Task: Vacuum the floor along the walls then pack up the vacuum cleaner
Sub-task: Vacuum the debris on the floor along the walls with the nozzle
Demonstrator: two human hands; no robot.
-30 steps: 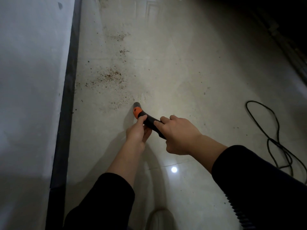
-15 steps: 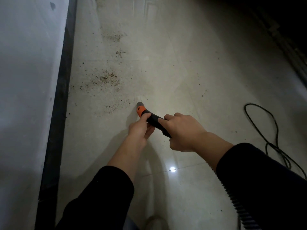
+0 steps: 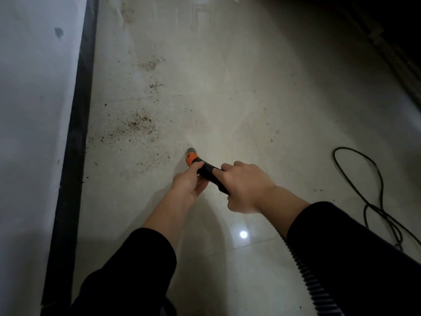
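Observation:
Both of my hands hold the black vacuum handle, whose orange collar and grey nozzle tip point down at the pale tiled floor. My left hand grips the handle just behind the orange collar. My right hand wraps the rear of the handle. A ribbed black hose runs back under my right sleeve. Brown dirt specks lie scattered ahead and to the left of the nozzle, near the wall.
A white wall with a black skirting board runs along the left. A black power cord loops on the floor at the right. The far right is dark.
The nozzle and both hands have shifted slightly right and away from the skirting; my view has moved with them, showing more floor. Both grips are unchanged.

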